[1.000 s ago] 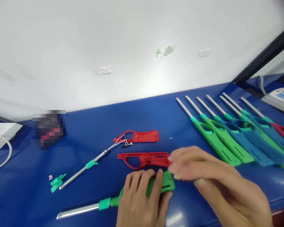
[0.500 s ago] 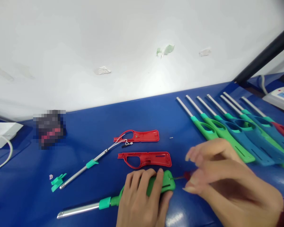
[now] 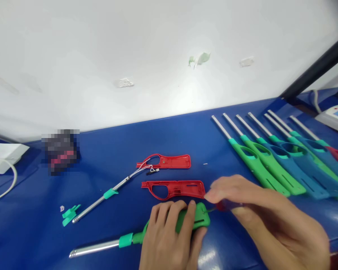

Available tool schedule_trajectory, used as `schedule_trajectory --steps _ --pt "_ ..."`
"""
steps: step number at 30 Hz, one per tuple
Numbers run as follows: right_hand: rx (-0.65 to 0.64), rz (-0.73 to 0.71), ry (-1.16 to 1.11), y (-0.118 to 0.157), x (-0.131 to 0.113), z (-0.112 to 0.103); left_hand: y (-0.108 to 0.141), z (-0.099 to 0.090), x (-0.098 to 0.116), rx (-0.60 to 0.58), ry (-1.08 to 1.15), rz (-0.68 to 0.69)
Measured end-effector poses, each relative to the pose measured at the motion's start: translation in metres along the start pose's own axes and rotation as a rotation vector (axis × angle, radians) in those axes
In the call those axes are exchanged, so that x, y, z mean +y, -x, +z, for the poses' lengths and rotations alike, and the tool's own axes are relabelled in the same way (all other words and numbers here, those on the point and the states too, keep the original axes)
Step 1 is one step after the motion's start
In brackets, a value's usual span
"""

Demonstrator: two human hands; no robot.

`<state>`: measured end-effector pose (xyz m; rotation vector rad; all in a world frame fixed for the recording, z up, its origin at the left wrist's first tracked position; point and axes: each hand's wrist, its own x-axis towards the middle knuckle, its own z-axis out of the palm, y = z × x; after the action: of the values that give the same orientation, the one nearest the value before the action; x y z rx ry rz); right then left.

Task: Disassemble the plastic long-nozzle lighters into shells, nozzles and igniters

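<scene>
My left hand (image 3: 169, 236) is wrapped over the handle of a green lighter (image 3: 201, 217), pressing it on the blue table; its silver tube points left. My right hand (image 3: 259, 213) grips a screwdriver (image 3: 222, 205) with a dark red handle, partly hidden by the fingers. The thin shaft meets the handle's right end. Above lie two red handle halves, one (image 3: 186, 188) close to my hands and one (image 3: 176, 161) farther back. A bare silver tube (image 3: 97, 206) with white wires and a black part touches the farther half.
Several assembled lighters (image 3: 278, 157) in green, blue and red lie in a row at the right. Small green pieces (image 3: 70, 215) and a tiny pin (image 3: 205, 164) rest on the table (image 3: 109, 146). A white box (image 3: 7, 157) and a blurred dark item (image 3: 61, 152) are at the left.
My right hand has turned around the screwdriver and shifted slightly left, its fingers rearranged over the handle. My left hand still holds the green lighter down.
</scene>
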<state>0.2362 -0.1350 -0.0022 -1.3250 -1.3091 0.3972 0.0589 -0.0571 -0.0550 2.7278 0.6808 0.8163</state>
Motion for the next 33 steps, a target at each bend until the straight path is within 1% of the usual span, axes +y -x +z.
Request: schedule_trajectory --steps 2,5,7,11,12,15,17,20,22,24,26,27,29,30,33 --pt "-0.003 0.028 -0.011 0.0011 -0.0010 -0.0002 0.0001 -0.0008 0.0010 -0.003 -0.003 0.006" --pt "0.140 -0.025 -0.005 0.0026 -0.0016 0.0018 0.0000 -0.0016 0.0020 -0.002 -0.011 0.020" --pt "0.181 -0.033 0.027 0.0028 -0.0018 0.0028 0.0000 -0.0014 0.0024 0.019 -0.014 0.015" --pt "0.113 0.088 0.064 0.0018 -0.0013 0.0020 0.0003 -0.0004 0.0020 0.042 -0.020 0.000" --pt "0.117 0.090 0.052 0.0012 -0.0008 0.0017 0.0002 -0.0003 0.0016 0.034 -0.020 0.001" --pt "0.131 0.014 -0.006 0.0000 0.0007 0.0011 -0.0004 -0.0005 0.0006 0.010 -0.016 0.004" --pt "0.129 -0.004 0.014 0.0015 0.0006 -0.0004 -0.0007 -0.0005 0.0006 0.017 -0.014 0.003" --pt "0.085 0.069 0.151 0.0065 -0.0013 -0.0043 -0.0008 0.0001 0.0010 0.037 -0.012 0.002" --pt "0.047 0.125 0.183 0.0088 -0.0022 -0.0055 -0.0010 0.0006 0.0009 0.038 -0.012 0.002" --pt "0.056 0.118 0.087 0.0083 -0.0019 -0.0041 -0.0014 0.0010 0.0005 0.023 -0.012 0.010" --pt "0.119 0.066 -0.027 0.0059 -0.0011 -0.0012 -0.0016 0.0009 0.0003 0.021 -0.014 0.018" --pt "0.146 0.035 -0.049 0.0048 -0.0010 0.0002 -0.0016 0.0008 0.0005 0.024 -0.017 0.017" --pt "0.164 0.022 -0.017 0.0040 -0.0012 0.0016 -0.0014 0.0003 0.0012 0.025 -0.017 0.006" --pt "0.160 0.039 0.015 0.0044 -0.0014 0.0015 -0.0013 0.0001 0.0016 0.031 -0.017 -0.001" --pt "0.105 0.100 0.078 0.0062 -0.0008 0.0000 -0.0013 -0.0004 0.0022 0.033 -0.012 -0.004"
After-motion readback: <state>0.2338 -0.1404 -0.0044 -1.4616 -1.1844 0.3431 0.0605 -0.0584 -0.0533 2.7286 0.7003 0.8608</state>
